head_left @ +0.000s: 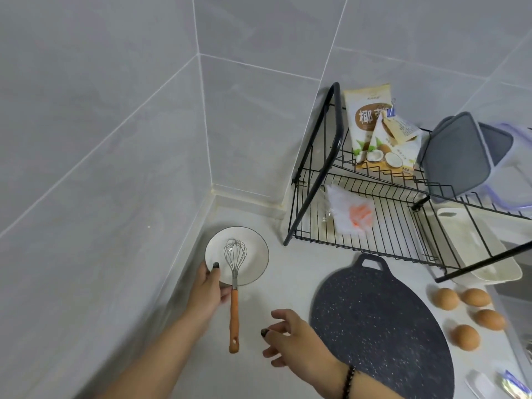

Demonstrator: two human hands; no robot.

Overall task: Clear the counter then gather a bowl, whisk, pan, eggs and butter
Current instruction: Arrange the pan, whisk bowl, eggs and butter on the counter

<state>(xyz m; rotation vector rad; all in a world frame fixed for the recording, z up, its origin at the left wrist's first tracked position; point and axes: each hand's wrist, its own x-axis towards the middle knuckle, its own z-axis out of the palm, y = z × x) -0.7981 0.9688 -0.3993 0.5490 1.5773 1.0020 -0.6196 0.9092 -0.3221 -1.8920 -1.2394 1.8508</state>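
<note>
Left hand [209,286] grips the near rim of the bowl [253,251], thumb hooked over the edge, down by the tiled corner of the counter [276,286]. The whisk [234,286] lies with its wire head inside the bowl and its orange handle running out over the rim toward the person, just beside that left hand's fingers. Right hand [290,338] hovers over the counter, fingers loosely spread and a little bent, nothing in it, between the whisk handle and the pan [383,326]. The pan, dark and speckled, lies flat just right of that hand. Four brown eggs [466,312] lie on the counter beyond the pan's right edge, well away from both hands. Up on the black wire rack [374,226] stand two coconut-printed bags [371,131]; the taller one shows the large character 椰, the rest of the print hidden or too small to read. A grey lid [457,156] leans beside them.
</note>
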